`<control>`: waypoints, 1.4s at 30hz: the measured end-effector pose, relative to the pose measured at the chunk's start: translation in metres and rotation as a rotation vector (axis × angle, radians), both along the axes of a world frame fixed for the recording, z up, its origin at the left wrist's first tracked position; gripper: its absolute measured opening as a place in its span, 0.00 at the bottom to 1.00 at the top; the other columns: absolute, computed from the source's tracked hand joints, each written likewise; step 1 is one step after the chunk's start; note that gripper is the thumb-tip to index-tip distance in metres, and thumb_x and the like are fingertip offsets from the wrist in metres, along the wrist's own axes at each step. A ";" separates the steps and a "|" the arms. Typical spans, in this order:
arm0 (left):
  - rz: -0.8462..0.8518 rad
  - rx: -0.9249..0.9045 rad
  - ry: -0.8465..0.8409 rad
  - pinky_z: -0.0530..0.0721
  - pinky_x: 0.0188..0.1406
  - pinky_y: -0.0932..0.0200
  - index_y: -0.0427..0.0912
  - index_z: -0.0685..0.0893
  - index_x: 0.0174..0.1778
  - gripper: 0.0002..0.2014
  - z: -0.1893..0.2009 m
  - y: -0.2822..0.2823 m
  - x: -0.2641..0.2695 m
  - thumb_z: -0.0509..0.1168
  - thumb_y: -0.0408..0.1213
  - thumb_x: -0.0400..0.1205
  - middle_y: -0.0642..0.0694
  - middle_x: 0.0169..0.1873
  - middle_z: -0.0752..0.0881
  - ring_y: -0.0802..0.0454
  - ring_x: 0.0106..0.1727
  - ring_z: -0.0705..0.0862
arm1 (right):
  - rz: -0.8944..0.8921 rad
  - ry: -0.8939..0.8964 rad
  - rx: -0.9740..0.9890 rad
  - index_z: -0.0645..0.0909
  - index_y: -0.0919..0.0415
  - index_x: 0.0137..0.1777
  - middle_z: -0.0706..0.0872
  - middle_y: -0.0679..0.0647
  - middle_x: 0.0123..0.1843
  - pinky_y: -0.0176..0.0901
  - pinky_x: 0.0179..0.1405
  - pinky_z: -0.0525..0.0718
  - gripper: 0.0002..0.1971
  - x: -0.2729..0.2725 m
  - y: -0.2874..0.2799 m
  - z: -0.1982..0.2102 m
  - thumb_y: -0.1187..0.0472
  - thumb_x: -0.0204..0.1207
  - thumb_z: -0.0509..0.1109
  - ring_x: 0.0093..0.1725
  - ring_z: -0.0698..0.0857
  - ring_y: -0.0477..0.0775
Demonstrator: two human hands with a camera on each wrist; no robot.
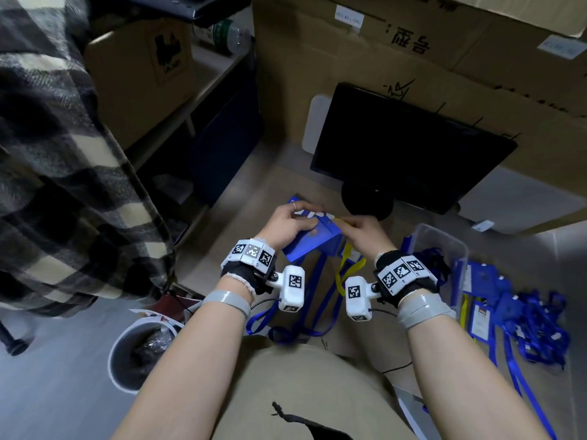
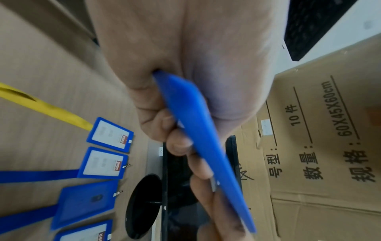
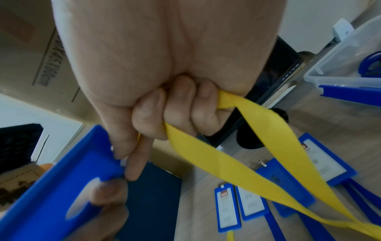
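A blue badge holder (image 1: pixel 313 241) is held up over the cardboard sheet in front of me. My left hand (image 1: pixel 290 222) grips it from the left, fingers curled round its edge (image 2: pixel 198 130). My right hand (image 1: pixel 359 228) holds a yellow lanyard (image 1: pixel 347 265) in its curled fingers (image 3: pixel 179 106), and its thumb and forefinger pinch at the top edge of the blue badge holder (image 3: pixel 59 192). The yellow lanyard (image 3: pixel 247 156) hangs down in a loop toward the floor.
Several finished blue badge holders (image 2: pixel 107 135) with blue lanyards lie on the cardboard (image 1: pixel 247 217). A black monitor (image 1: pixel 409 147) stands behind. A clear plastic bin (image 1: pixel 441 249) and a pile of blue lanyards (image 1: pixel 536 325) lie right. A white waste bin (image 1: pixel 136 354) sits lower left.
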State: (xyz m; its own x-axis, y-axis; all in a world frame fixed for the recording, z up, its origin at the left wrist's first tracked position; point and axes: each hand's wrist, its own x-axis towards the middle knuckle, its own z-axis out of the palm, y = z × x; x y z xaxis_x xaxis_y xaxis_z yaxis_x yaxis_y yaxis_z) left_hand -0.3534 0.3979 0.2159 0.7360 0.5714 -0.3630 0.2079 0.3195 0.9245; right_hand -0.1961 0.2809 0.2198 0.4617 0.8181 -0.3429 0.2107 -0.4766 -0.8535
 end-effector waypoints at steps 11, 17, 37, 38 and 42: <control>-0.049 -0.095 -0.046 0.77 0.25 0.73 0.44 0.73 0.79 0.22 0.003 0.007 0.008 0.55 0.27 0.88 0.34 0.50 0.81 0.63 0.24 0.80 | -0.135 -0.195 0.070 0.91 0.55 0.48 0.90 0.48 0.38 0.39 0.39 0.78 0.07 -0.013 0.008 -0.017 0.58 0.79 0.71 0.39 0.82 0.39; 0.081 -0.350 -0.124 0.77 0.18 0.70 0.41 0.74 0.77 0.22 0.011 0.001 0.007 0.54 0.24 0.87 0.46 0.35 0.86 0.60 0.20 0.81 | -0.037 -0.436 -0.002 0.91 0.52 0.50 0.92 0.51 0.42 0.41 0.38 0.73 0.10 -0.013 0.009 -0.017 0.52 0.80 0.68 0.43 0.86 0.50; 0.205 -0.489 -0.159 0.76 0.16 0.70 0.39 0.80 0.72 0.18 0.027 -0.011 0.000 0.63 0.29 0.85 0.44 0.34 0.88 0.58 0.19 0.81 | 0.041 -0.622 -0.119 0.86 0.41 0.63 0.91 0.48 0.57 0.45 0.48 0.82 0.15 -0.017 0.010 -0.008 0.43 0.82 0.62 0.58 0.87 0.56; 0.204 -0.494 -0.166 0.76 0.16 0.70 0.39 0.80 0.72 0.18 0.028 -0.012 0.001 0.63 0.28 0.85 0.44 0.34 0.88 0.58 0.19 0.81 | 0.041 -0.621 -0.111 0.86 0.41 0.63 0.91 0.48 0.58 0.44 0.47 0.81 0.15 -0.016 0.009 -0.007 0.43 0.82 0.62 0.58 0.87 0.56; 0.197 -0.496 -0.176 0.75 0.15 0.70 0.39 0.78 0.74 0.19 0.028 -0.013 0.000 0.61 0.28 0.86 0.47 0.31 0.89 0.59 0.18 0.80 | 0.034 -0.603 -0.087 0.86 0.40 0.63 0.91 0.45 0.58 0.44 0.48 0.83 0.15 -0.016 0.008 -0.007 0.43 0.82 0.63 0.58 0.87 0.53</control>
